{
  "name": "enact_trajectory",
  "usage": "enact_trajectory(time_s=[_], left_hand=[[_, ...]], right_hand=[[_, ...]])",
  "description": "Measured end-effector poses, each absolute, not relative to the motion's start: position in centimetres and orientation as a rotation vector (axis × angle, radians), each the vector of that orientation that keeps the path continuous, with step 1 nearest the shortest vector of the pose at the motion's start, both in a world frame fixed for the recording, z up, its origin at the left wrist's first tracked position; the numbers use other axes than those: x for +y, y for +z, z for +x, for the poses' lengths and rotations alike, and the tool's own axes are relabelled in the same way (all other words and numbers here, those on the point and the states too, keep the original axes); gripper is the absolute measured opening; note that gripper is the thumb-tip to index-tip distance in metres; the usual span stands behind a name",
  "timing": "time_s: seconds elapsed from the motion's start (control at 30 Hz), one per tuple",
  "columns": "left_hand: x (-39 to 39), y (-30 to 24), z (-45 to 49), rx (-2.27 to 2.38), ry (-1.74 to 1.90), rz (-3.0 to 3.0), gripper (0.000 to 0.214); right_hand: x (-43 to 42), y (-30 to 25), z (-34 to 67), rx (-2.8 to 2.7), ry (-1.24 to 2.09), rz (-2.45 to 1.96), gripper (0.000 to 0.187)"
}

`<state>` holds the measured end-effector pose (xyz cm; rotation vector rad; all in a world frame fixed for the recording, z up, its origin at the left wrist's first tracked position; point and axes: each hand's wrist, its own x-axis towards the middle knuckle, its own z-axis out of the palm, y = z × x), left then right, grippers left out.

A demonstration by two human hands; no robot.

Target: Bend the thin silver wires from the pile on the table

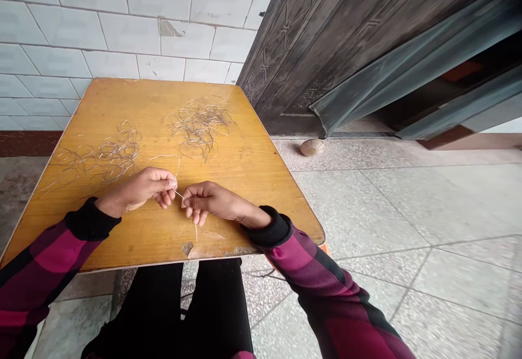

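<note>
The left forearm point(49, 261) and right forearm point(310, 266) extended inward over the near edge of a yellow-brown wooden table point(240, 185), elbows held wide. The left hand point(138, 189) and right hand point(207, 202) faced each other above the tabletop, knuckles upward. Each thumb and forefinger were closed in a tight pinch on a thin wire strand point(176, 169), with the remaining fingers loosely curled. The strand lay between the hands, looping up past the left hand and hanging below the right. Two tangled wire piles lay beyond the hands: a looser wire pile point(110, 155) to the left and a denser wire pile point(199, 125) farther back.
</note>
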<state>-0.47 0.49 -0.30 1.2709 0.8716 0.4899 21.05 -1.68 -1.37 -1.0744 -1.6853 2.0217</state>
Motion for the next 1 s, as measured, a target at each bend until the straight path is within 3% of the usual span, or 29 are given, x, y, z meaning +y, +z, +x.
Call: enact_trajectory(time_s=[0.23, 0.5, 1.0], left_hand=[[0.8, 0.0, -1.0, 0.911, 0.588, 1.362, 0.022], [1.1, -0.1, -1.2, 0.910, 0.561, 1.476, 0.024], [1.3, 2.0, -2.0, 0.901, 0.170, 1.889, 0.022]], right_hand=[[-1.6, -1.7, 20.8, -1.270, 2.197, -0.908, 0.019], [-1.8, -2.1, 20.4, -1.025, 2.269, -0.776, 0.016], [-2.0, -3.8, 19.4, -0.928, 2.421, -0.553, 0.017]])
